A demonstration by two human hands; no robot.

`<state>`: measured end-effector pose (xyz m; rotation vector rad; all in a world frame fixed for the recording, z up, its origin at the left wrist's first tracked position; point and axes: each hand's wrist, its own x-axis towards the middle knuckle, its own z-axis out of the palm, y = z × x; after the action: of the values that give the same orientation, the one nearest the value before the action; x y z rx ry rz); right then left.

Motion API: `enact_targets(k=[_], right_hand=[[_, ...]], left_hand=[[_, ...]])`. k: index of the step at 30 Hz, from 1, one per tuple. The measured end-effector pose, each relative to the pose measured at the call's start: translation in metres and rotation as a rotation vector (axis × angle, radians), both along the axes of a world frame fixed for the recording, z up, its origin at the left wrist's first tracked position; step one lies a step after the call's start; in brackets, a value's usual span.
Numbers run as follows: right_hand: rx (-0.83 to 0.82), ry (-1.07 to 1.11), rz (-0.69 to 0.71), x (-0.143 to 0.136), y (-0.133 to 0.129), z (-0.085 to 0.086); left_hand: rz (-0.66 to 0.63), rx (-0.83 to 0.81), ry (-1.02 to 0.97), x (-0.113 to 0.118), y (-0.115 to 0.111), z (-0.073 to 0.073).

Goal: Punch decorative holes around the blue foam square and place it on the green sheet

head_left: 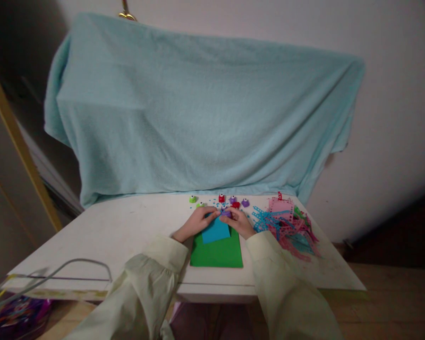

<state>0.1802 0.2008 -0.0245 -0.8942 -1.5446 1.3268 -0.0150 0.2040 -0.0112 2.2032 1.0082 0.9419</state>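
My left hand is closed on the upper left edge of a blue sheet of paper, its thumb lying along the top. My right hand has its fingers wrapped round a small purple craft punch with an eye-like dot, at the paper's top right corner. Whether the paper's edge sits inside the punch I cannot tell. Under the paper lies a green rectangular sheet or board. Just beyond my hands stand a red punch, two more purple punches and a green punch.
Tiny blue paper bits are scattered behind my hands. A heap of punched pink, blue and green paper strips covers the right side of the white table. A light blue cloth hangs behind. A grey cable crosses the left front edge.
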Motion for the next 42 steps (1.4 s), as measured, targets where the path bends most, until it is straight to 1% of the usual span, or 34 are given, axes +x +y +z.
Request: enact_targets(k=[4,7,9,11,12,15,17,19,22,25,30,35,42], right_hand=[[-0.063,0.077,-0.052,0.003,0.005,-0.004],[-0.164,0.258,-0.063,0.009,0.010,-0.002],[-0.241,0.374,-0.030,0.015,0.013,0.001],[-0.295,0.440,-0.006,0.019,0.014,0.004],[-0.309,0.460,-0.006,0.019,0.013,0.005],[-0.333,0.509,0.023,0.017,0.012,0.004],[-0.351,0.549,0.104,0.012,0.011,0.001],[-0.380,0.585,0.198,0.008,0.011,-0.004],[-0.433,0.581,0.299,0.002,0.012,-0.011],[-0.461,0.536,0.343,-0.001,0.012,-0.013],[-0.466,0.477,0.356,-0.002,0.008,-0.011],[-0.489,0.463,0.386,0.000,0.009,-0.015],[-0.527,0.476,0.416,0.003,0.010,-0.018]], left_hand=[[-0.011,-0.007,0.003,-0.001,0.003,-0.003],[-0.061,-0.016,0.054,-0.001,0.004,-0.006],[-0.067,0.017,0.093,0.000,0.002,-0.006],[-0.019,0.099,0.104,0.004,-0.003,-0.003],[0.024,0.154,0.097,0.007,-0.005,-0.001],[0.200,0.320,0.061,0.018,-0.015,0.005],[0.267,0.428,0.053,0.027,-0.020,0.006],[0.287,0.509,0.060,0.032,-0.022,0.005],[0.285,0.574,0.079,0.033,-0.022,0.003],[0.264,0.619,0.088,0.029,-0.019,0.001],[0.207,0.684,0.112,0.023,-0.014,-0.003],[0.168,0.752,0.137,0.021,-0.013,-0.008],[0.134,0.747,0.174,0.019,-0.012,-0.006]])
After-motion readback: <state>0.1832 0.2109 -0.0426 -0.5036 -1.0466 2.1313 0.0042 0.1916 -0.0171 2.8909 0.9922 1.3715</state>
